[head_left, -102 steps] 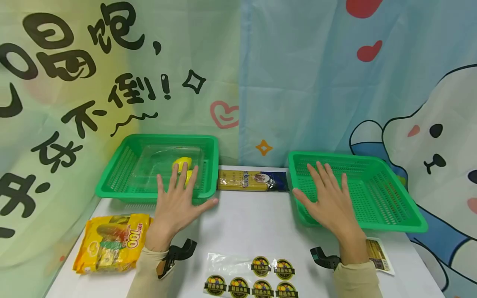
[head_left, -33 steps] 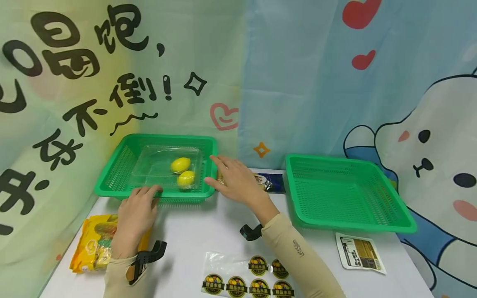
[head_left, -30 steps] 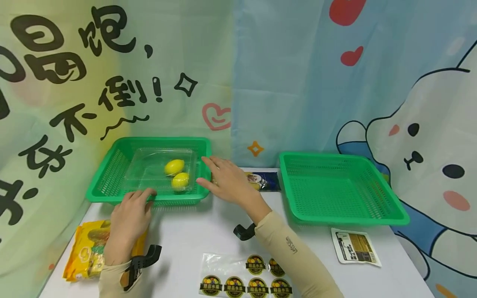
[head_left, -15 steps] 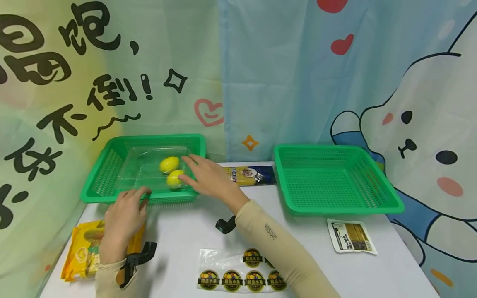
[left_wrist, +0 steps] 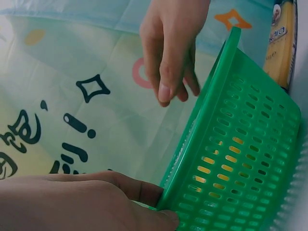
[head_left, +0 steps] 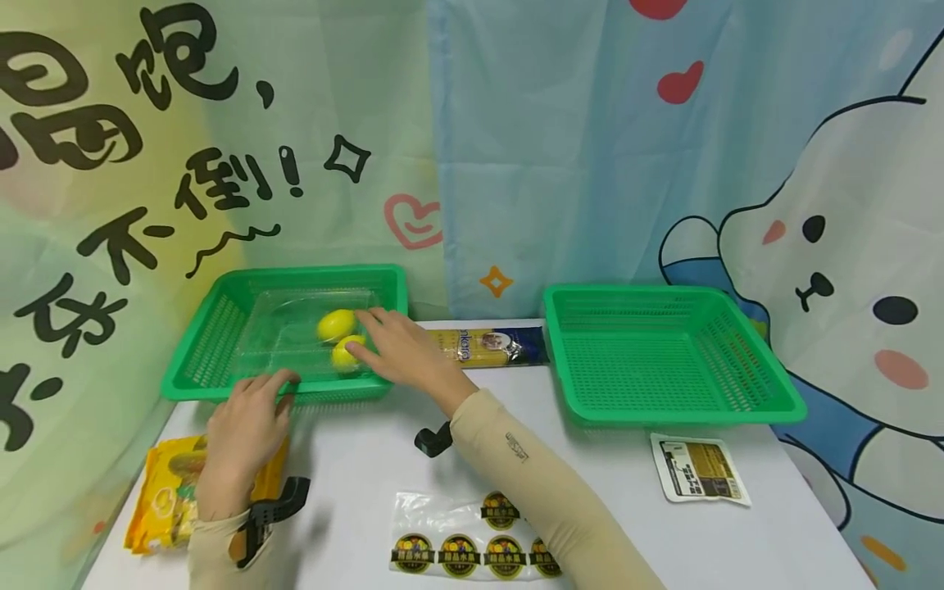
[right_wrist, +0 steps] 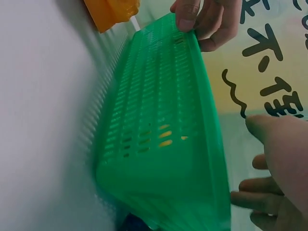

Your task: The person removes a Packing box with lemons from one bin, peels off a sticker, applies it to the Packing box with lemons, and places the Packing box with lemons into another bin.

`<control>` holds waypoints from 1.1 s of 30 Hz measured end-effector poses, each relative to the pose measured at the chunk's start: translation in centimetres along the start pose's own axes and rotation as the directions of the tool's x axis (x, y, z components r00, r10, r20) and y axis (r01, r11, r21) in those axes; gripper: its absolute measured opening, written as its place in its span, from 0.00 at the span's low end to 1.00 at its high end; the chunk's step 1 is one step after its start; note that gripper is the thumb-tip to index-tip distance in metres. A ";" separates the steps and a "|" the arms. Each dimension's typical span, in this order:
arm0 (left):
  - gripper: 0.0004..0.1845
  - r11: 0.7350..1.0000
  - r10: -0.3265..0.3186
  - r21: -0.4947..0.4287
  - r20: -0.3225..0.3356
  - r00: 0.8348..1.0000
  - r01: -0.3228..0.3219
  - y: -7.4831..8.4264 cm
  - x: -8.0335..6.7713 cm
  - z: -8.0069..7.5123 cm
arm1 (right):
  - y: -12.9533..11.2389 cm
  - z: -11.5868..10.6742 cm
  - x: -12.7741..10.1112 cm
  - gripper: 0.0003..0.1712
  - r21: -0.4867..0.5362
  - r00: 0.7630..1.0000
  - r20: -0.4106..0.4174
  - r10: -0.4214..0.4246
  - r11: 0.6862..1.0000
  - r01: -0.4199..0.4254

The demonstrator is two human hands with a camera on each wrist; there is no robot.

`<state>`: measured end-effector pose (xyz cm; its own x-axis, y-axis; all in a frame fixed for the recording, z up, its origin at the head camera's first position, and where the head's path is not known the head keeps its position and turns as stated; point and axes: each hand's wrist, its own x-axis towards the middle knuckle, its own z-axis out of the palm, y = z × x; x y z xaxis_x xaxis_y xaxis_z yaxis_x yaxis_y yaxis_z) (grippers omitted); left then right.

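Observation:
A green basket (head_left: pixel 221 328) at the back left holds a clear plastic box (head_left: pixel 280 328) with two lemons (head_left: pixel 335 324) inside. My left hand (head_left: pixel 276 383) grips the basket's front rim (left_wrist: pixel 192 144), with the thumb outside and the fingers curled over it (right_wrist: pixel 192 19). My right hand (head_left: pixel 361 336) reaches over the basket's right side with its fingers extended, and the fingertips touch the nearer lemon (head_left: pixel 341 356). In the left wrist view the right hand (left_wrist: pixel 168 72) hangs above the rim and holds nothing.
A second green basket (head_left: pixel 664 352) stands at the back right. A pasta pack (head_left: pixel 487 344) lies between the baskets. Near the front are a yellow snack bag (head_left: pixel 165 492), a sheet of round stickers (head_left: pixel 457 549) and a small label packet (head_left: pixel 699 467).
My right hand crossed from the right basket to the left one and has just edged further in, onto the lemons. The left hand dropped to the front rim and stays there.

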<state>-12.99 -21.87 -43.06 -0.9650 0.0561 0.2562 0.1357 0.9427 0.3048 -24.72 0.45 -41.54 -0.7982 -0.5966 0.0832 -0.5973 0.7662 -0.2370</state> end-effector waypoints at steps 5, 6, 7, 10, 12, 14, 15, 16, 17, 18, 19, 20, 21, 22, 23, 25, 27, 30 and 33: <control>0.10 1.000 -0.002 0.004 0.011 1.000 0.002 0.1 0.1 -0.1 | -0.5 0.6 0.9 0.36 -0.008 0.998 -0.034 0.054 0.998 -0.054; 0.10 1.000 -0.001 0.006 0.013 1.000 0.001 0.2 0.1 -0.2 | -0.6 0.6 1.0 0.35 -0.013 0.997 -0.042 0.065 0.998 -0.066; 0.10 1.000 0.001 0.007 0.013 1.000 -0.001 0.2 0.1 -0.2 | -0.6 0.7 1.2 0.34 -0.021 0.996 -0.049 0.075 0.997 -0.076; 0.10 1.000 0.002 0.010 0.012 1.000 -0.002 0.1 0.1 -0.2 | -0.8 1.0 1.8 0.34 -0.081 0.994 -0.044 0.096 0.992 -0.099; 0.11 1.000 0.002 0.010 0.011 1.000 -0.002 0.1 0.0 -0.2 | -0.8 1.2 2.2 0.34 -0.119 0.994 -0.032 0.102 0.987 -0.105; 0.11 1.000 0.004 0.009 0.008 1.000 -0.004 0.1 0.0 -0.1 | -0.9 1.3 2.5 0.34 -0.144 0.994 -0.014 0.109 0.983 -0.110; 0.11 1.000 0.005 0.008 0.007 1.000 -0.005 0.1 0.0 -0.1 | -0.9 1.4 2.6 0.34 -0.150 0.993 -0.007 0.114 0.982 -0.114; 0.11 1.000 0.008 0.008 0.005 1.000 -0.008 0.1 0.0 -0.1 | -0.9 1.4 2.7 0.34 -0.152 0.993 -0.006 0.120 0.981 -0.120; 0.11 1.000 0.010 0.006 0.003 1.000 -0.010 0.1 0.0 0.0 | -0.9 1.4 2.7 0.34 -0.151 0.992 -0.006 0.126 0.981 -0.125; 0.11 1.000 0.013 0.005 0.001 1.000 -0.013 0.2 0.0 0.0 | -0.9 1.5 2.8 0.33 -0.147 0.991 -0.013 0.132 0.980 -0.132; 0.11 1.000 0.016 0.005 -0.002 1.000 -0.016 0.2 0.0 0.0 | -0.8 1.6 2.8 0.33 -0.145 0.991 -0.023 0.135 0.980 -0.137; 0.11 1.000 0.017 0.005 -0.004 1.000 -0.017 0.2 0.0 0.0 | -0.9 1.7 2.9 0.32 -0.140 0.990 -0.035 0.136 0.980 -0.140; 0.11 1.000 0.017 0.006 -0.005 1.000 -0.017 0.2 0.1 0.0 | -0.8 1.9 2.9 0.31 -0.136 0.990 -0.049 0.135 0.981 -0.141; 0.11 1.000 0.018 0.008 -0.005 1.000 -0.018 0.2 0.1 0.0 | -0.8 2.0 3.0 0.30 -0.125 0.989 -0.062 0.137 0.982 -0.144; 0.11 1.000 0.017 0.009 -0.004 1.000 -0.017 0.2 0.1 0.0 | -0.9 2.2 3.0 0.29 -0.105 0.987 -0.075 0.140 0.984 -0.147; 0.11 1.000 0.013 0.013 0.000 1.000 -0.013 0.2 0.1 0.0 | -0.9 2.4 3.1 0.28 -0.048 0.984 -0.094 0.149 0.987 -0.154; 0.11 1.000 0.010 0.016 0.005 1.000 -0.010 0.2 0.1 0.0 | -1.1 2.5 3.1 0.28 0.026 0.980 -0.104 0.169 0.986 -0.167; 0.11 1.000 0.009 0.016 0.005 1.000 -0.009 0.1 0.1 0.0 | -1.6 2.5 3.2 0.29 0.115 0.971 -0.117 0.210 0.974 -0.197; 0.11 1.000 0.011 0.013 0.000 1.000 -0.011 0.0 0.2 0.0 | -2.3 2.2 3.6 0.32 0.201 0.954 -0.115 0.276 0.947 -0.250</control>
<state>-13.14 -21.81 -43.03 -0.9634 0.0662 0.2598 0.1433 0.9461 0.2904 -26.04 -4.02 -42.83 -0.9357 -0.3298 0.1255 -0.3505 0.8270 -0.4396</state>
